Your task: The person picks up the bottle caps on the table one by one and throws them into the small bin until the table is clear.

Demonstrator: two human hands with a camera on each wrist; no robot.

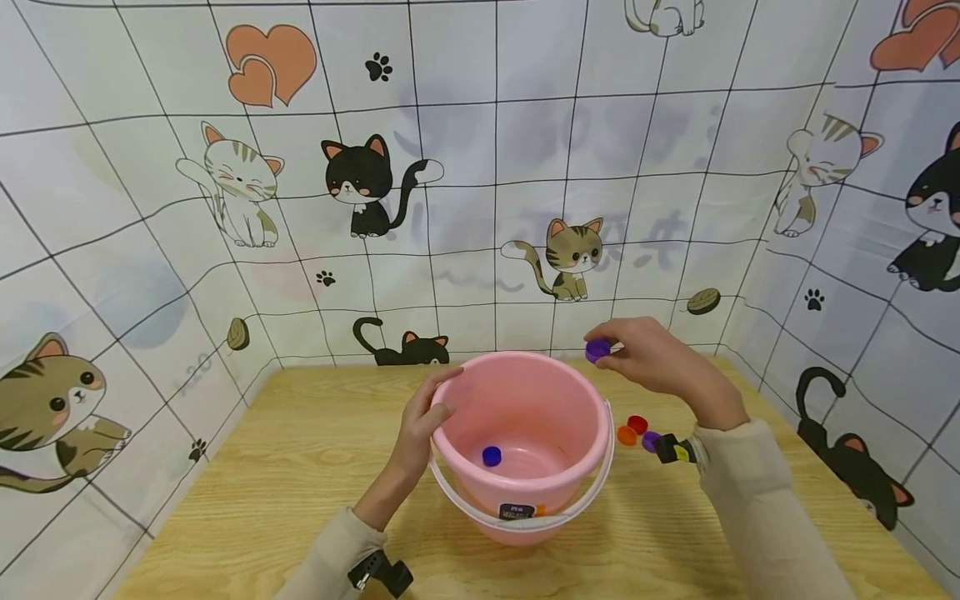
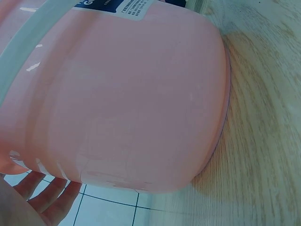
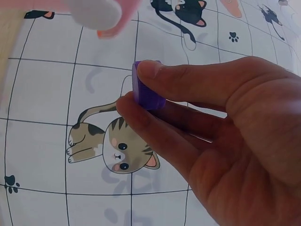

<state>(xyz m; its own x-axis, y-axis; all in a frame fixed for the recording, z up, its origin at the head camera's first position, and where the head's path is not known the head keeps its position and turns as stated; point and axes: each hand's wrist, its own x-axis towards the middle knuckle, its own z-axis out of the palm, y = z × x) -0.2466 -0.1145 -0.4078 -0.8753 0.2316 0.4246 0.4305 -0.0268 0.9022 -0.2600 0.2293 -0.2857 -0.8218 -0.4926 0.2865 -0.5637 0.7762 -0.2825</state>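
Note:
A pink bucket (image 1: pixel 517 417) stands on the wooden table, its white handle (image 1: pixel 525 523) hanging down at the front. One blue bottle cap (image 1: pixel 491 456) lies inside on the bottom. My left hand (image 1: pixel 411 429) grips the bucket's left rim, thumb over the edge; in the left wrist view several fingers (image 2: pixel 44 197) show beside the bucket wall (image 2: pixel 131 103). Just right of the rim and above the table, my right hand (image 1: pixel 660 362) pinches a purple bottle cap (image 3: pixel 149 89) between thumb and fingers. The bucket's edge is blurred at the top of the right wrist view.
Right of the bucket, a red cap (image 1: pixel 637 424), an orange cap (image 1: pixel 627 436) and another purple cap (image 1: pixel 650 441) lie close together on the table (image 1: pixel 315 467). A white gridded cloth (image 1: pixel 465 150) with cartoon cats surrounds the table at the back and sides.

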